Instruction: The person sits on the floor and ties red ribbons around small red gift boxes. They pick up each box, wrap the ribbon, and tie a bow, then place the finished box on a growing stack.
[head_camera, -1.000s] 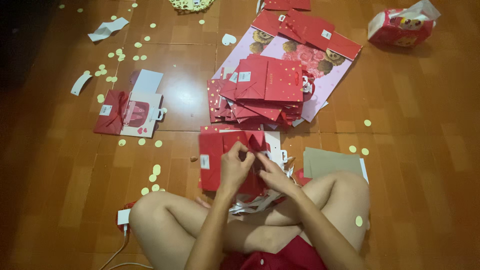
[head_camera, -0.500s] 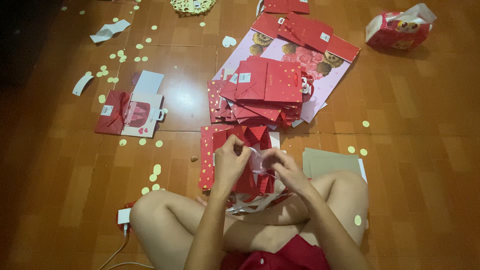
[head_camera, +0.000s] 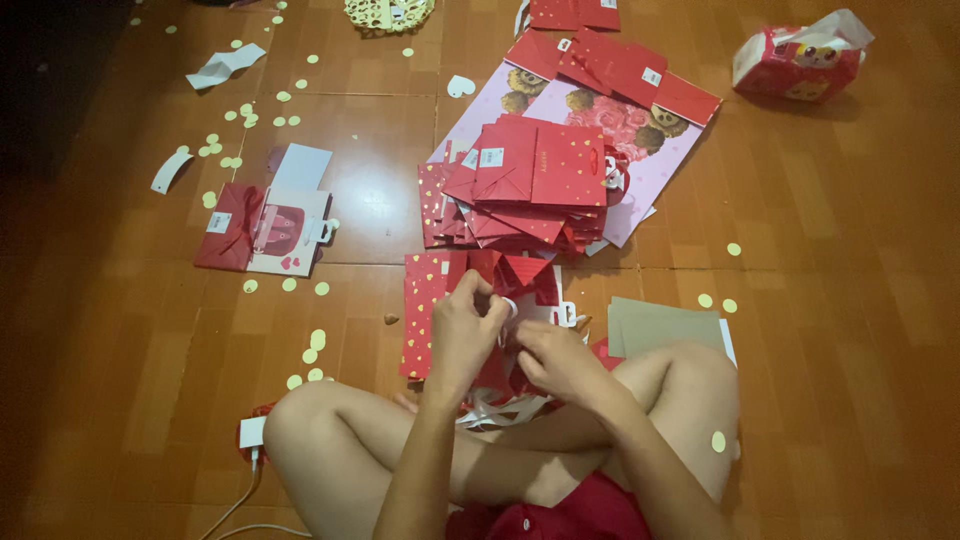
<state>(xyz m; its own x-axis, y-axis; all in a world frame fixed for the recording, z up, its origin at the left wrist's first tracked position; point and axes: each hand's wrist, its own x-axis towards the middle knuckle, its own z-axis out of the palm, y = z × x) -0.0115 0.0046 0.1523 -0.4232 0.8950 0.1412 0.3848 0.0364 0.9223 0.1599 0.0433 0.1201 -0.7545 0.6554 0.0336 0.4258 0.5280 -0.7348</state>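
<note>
Head view shows me the red paper bag (head_camera: 432, 312) at lower centre, long axis up-down. My left hand (head_camera: 468, 335) pinches its white ribbon handle (head_camera: 508, 307); my right hand (head_camera: 562, 362) grips the bag's lower part, just right.

Red paper gift bag (head_camera: 430, 310) with gold heart print lay flat on floor before crossed legs, top flaps folded open, white ribbon handle (head_camera: 508, 305) pinched at its mouth.
</note>
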